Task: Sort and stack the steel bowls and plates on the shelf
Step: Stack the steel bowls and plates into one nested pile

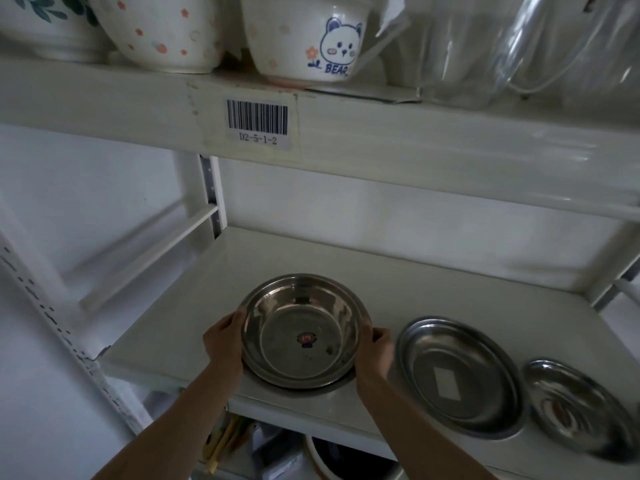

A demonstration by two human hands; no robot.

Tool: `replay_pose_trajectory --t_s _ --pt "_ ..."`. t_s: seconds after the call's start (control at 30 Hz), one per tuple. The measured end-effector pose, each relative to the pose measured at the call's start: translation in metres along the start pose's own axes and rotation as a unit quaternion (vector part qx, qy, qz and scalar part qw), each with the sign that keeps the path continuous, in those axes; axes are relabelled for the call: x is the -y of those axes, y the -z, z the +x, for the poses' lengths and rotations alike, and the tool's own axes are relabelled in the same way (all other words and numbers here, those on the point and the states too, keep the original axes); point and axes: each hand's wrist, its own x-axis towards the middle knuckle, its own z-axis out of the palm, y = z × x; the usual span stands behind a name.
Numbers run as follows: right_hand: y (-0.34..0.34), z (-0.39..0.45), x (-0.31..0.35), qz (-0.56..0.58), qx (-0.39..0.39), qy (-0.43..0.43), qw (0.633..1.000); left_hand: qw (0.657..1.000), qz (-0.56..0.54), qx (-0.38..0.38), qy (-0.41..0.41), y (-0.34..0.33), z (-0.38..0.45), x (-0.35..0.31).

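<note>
A stack of steel bowls [300, 332] sits near the front edge of the white shelf [398, 271], left of centre; the top bowl has a small sticker inside. My left hand [224, 339] grips the stack's left rim and my right hand [375, 346] grips its right rim. To the right lies a large steel plate [459, 375] with a white label in it. A smaller steel plate [576, 407] lies at the far right, near the shelf's front edge.
The shelf above [381, 140] carries a barcode label, ceramic bowls [166, 29] including a bear-printed one [304, 39], and clear glassware [519, 50]. A white upright post [211, 192] stands at the back left. Items sit on the shelf below [311, 452].
</note>
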Motion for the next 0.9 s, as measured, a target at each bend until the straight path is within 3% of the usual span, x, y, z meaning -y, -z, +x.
replay_pose_trajectory --t_s 0.33,0.53,0.73,0.9 --pt "0.020 -0.012 -0.005 -0.002 0.003 -0.023 1.000 1.000 0.004 0.003 -0.003 -0.003 -0.020 0.006" --pt "0.024 -0.018 0.001 -0.005 0.010 -0.010 1.000 0.997 0.075 -0.009 -0.028 0.000 -0.014 0.004" --pt "0.032 -0.025 0.004 -0.020 0.032 0.021 0.999 0.981 0.156 -0.062 -0.093 -0.006 -0.010 -0.015" --pt "0.040 -0.036 0.013 -0.053 0.055 0.049 0.996 0.983 0.085 -0.028 -0.162 -0.029 -0.045 -0.038"
